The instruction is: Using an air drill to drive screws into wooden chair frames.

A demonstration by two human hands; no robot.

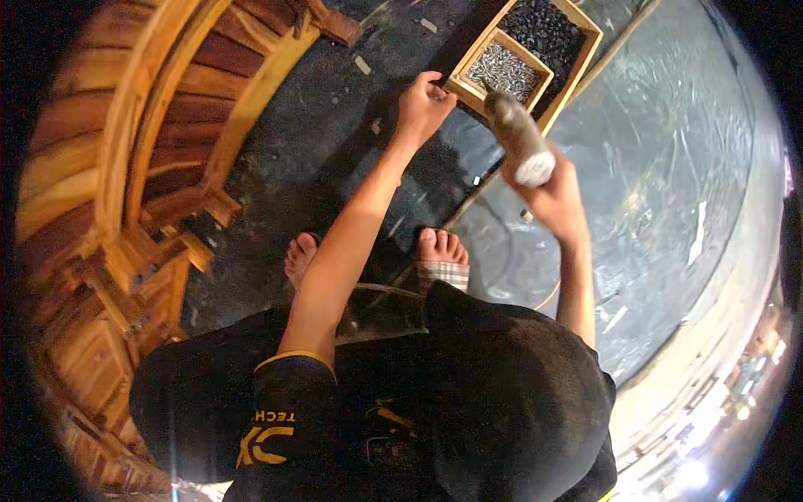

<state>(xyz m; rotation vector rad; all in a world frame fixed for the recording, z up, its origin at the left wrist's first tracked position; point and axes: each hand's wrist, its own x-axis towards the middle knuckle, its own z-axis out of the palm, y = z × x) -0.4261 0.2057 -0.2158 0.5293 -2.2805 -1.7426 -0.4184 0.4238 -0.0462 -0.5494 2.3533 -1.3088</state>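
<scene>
My right hand [552, 197] is closed around a thick, cylindrical grey-brown tool [520, 138] with a pale rear end. The tool is blurred, and its exact kind cannot be made out. Its far end overlaps the near edge of a wooden box [471, 99]. Inside the box, a smaller compartment holds many small silver screws [504, 71], and black small parts [544, 33] fill the larger space behind. Just left of the box's corner is my left hand [425, 110], fingers curled in with the tips close together. Whatever they may hold is too small to see.
Slatted wooden furniture [125, 125] stands along the left side. My bare feet [442, 244] are on the dark floor [276, 167], which has pale scraps on it. Shiny grey sheeting [652, 209] covers the right side, and a thin strip [615, 48] runs beside the box.
</scene>
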